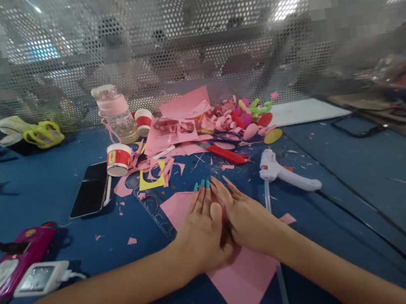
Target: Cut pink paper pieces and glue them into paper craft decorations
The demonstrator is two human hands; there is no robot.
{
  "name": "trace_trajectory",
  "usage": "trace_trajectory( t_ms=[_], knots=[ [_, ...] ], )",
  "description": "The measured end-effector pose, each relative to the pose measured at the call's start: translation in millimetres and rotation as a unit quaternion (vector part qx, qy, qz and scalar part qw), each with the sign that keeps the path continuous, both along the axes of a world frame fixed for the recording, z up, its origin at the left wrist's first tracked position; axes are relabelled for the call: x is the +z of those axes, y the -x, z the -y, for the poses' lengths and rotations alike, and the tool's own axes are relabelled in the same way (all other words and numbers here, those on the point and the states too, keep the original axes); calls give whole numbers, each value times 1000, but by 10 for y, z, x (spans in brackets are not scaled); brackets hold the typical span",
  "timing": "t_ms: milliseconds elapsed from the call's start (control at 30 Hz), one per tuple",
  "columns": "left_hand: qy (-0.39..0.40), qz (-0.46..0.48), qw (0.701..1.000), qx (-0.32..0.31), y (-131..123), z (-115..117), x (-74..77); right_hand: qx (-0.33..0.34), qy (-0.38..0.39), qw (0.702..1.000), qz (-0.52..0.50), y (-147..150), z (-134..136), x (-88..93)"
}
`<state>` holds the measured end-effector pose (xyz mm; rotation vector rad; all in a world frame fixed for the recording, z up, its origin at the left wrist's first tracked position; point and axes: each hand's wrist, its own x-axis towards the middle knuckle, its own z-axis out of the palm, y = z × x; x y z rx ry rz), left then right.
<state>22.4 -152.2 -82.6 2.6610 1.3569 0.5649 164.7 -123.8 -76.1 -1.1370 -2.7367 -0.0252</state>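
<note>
On the blue work surface lies a sheet of pink paper (245,286), with both hands resting on its middle. My left hand (200,229) lies over it with the fingers stretched forward and the thumb beside my right hand. Several of its nails look teal. Touching it, my right hand (249,220) also has its fingers extended over the sheet, tips close to the left fingertips. The palms hide the sheet's centre, and I cannot see whether anything small is under them. To the right is a white hot glue gun (290,175) with a clear glue stick (268,200) in its back.
Pink paper scraps (182,135), a red-handled cutter (227,153) and coloured cutouts (246,116) are heaped ahead. Paper cups (119,160), a water bottle (118,116) and a phone (90,189) stand left. A magenta device (32,249) lies nearer. Perforated metal (188,39) rises behind.
</note>
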Motion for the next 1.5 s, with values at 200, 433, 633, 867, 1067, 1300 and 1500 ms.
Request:
trace_trajectory(
  t_ms=[200,433,633,867,1067,1300,1500],
  knots=[
    [25,11,1000,-1,-124,-15,-19,14,10,1000,4,-5,-8,34],
    [40,-11,999,5,-121,-14,-41,-14,39,999,-11,-13,0,-49],
    [45,-53,998,11,-121,3,0,-127,-66,984,-104,-97,-39,200],
    [23,-89,996,-14,-109,-9,29,-442,-20,895,58,-676,-277,546],
    [2,-119,993,-20,-108,-8,60,-385,78,911,127,-852,-497,430],
    [11,-111,994,-16,-91,7,63,-359,127,924,25,-904,-536,618],
    [9,-100,995,-17,-80,-2,58,-269,368,827,-330,-793,-492,803]
  ],
)
